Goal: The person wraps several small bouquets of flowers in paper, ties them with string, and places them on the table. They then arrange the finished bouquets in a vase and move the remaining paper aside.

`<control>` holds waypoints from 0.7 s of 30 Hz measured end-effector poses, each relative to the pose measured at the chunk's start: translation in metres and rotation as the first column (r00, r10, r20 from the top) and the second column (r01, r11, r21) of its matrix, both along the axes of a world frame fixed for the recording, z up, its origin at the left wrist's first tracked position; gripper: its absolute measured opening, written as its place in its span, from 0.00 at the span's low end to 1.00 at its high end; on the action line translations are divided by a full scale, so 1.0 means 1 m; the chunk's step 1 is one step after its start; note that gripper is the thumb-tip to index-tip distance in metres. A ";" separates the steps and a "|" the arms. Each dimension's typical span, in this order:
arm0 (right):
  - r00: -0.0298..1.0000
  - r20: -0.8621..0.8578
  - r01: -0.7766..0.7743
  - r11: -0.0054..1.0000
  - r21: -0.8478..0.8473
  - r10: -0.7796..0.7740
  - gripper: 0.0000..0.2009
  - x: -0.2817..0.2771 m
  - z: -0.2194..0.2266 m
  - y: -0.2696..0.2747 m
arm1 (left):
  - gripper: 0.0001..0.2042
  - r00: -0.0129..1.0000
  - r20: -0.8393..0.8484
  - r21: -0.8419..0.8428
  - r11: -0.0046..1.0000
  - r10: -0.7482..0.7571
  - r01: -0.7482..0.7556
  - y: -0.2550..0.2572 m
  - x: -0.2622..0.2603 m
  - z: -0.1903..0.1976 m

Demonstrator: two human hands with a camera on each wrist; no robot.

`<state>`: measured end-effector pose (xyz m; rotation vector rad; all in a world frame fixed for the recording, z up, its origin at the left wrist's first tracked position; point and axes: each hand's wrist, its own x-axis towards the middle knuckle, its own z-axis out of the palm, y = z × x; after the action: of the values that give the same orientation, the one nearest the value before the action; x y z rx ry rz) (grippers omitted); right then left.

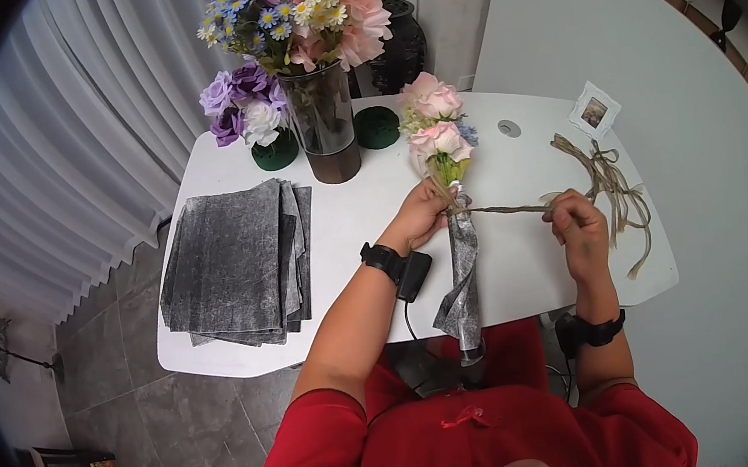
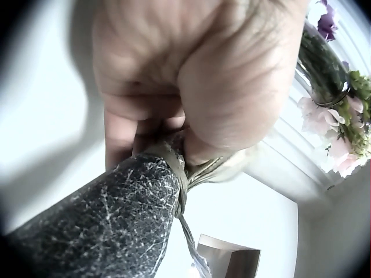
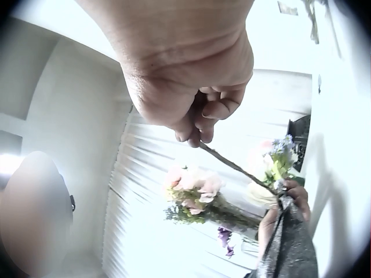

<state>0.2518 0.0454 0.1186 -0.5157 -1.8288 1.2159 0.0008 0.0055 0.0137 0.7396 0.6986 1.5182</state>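
Observation:
A small bouquet of pale pink roses point(image 1: 439, 140) lies over the white table, its stems wrapped in black-grey speckled paper point(image 1: 464, 269). My left hand point(image 1: 425, 213) grips the bouquet at the neck, where paper meets flowers. Around that neck runs a khaki ribbon point(image 2: 181, 191), looped over the paper just below my left fingers. Off to the right, my right hand point(image 1: 580, 227) pinches the free end of the ribbon point(image 3: 232, 165) between thumb and fingers. The stretch between both hands is pulled taut and twisted thin.
Several sheets of the same paper point(image 1: 225, 260) are stacked at the left. Loose ribbons point(image 1: 613, 183) lie at the right, near a small picture frame point(image 1: 595, 110). A tall vase point(image 1: 326, 133) of flowers, purple roses point(image 1: 239, 101) and a green foam block point(image 1: 377, 128) stand at the back.

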 end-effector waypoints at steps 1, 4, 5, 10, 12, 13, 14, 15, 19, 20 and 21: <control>0.998 -0.061 -0.021 0.999 -0.039 0.019 0.06 -0.005 0.004 0.001 | 0.10 0.999 0.002 -0.001 0.999 -0.037 0.037 0.002 -0.002 -0.005; 0.978 -0.192 -0.106 0.988 -0.115 0.082 0.10 -0.019 0.001 0.018 | 0.11 0.972 0.179 0.018 0.988 -0.151 0.151 -0.001 -0.006 -0.001; 0.961 -0.270 -0.123 0.962 -0.242 0.055 0.10 -0.025 -0.001 0.024 | 0.11 0.966 0.193 0.035 0.985 -0.171 0.168 0.000 -0.008 -0.003; 0.985 -0.092 -0.165 0.948 -0.272 0.145 0.14 -0.055 -0.005 0.007 | 0.14 0.970 0.183 0.018 0.987 -0.160 0.159 0.000 -0.013 -0.008; 0.980 0.149 -0.100 0.976 -0.194 0.130 0.19 -0.064 -0.027 0.006 | 0.15 0.971 0.166 0.035 0.985 -0.170 0.167 0.001 -0.013 -0.007; 0.966 0.212 -0.111 0.977 -0.184 0.150 0.18 -0.063 -0.051 0.018 | 0.15 0.974 0.160 0.035 0.987 -0.159 0.156 0.000 -0.013 -0.006; 0.965 0.213 -0.112 0.977 -0.182 0.150 0.18 -0.067 -0.065 0.022 | 0.15 0.977 0.156 0.035 0.989 -0.147 0.143 0.000 -0.013 -0.005; 0.952 0.272 -0.099 0.983 -0.153 0.139 0.16 -0.070 -0.074 0.022 | 0.15 0.976 0.157 0.036 0.989 -0.148 0.144 0.000 -0.014 -0.006; 0.936 0.352 -0.074 0.982 0.173 0.009 0.09 -0.083 -0.071 0.012 | 0.14 0.968 0.214 0.008 0.991 -0.131 0.132 -0.003 -0.012 -0.004; 0.931 0.366 -0.105 0.966 0.236 0.012 0.09 -0.086 -0.068 0.010 | 0.14 0.962 0.232 0.007 0.989 -0.143 0.146 -0.005 -0.013 -0.004; 0.926 0.378 -0.107 0.954 0.280 -0.007 0.10 -0.088 -0.070 0.011 | 0.14 0.962 0.229 0.012 0.989 -0.147 0.148 -0.004 -0.016 -0.006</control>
<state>0.1639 0.0560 0.0490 -0.5595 -2.3175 0.8900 -0.0148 0.0013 0.0073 0.5868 0.4637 1.4362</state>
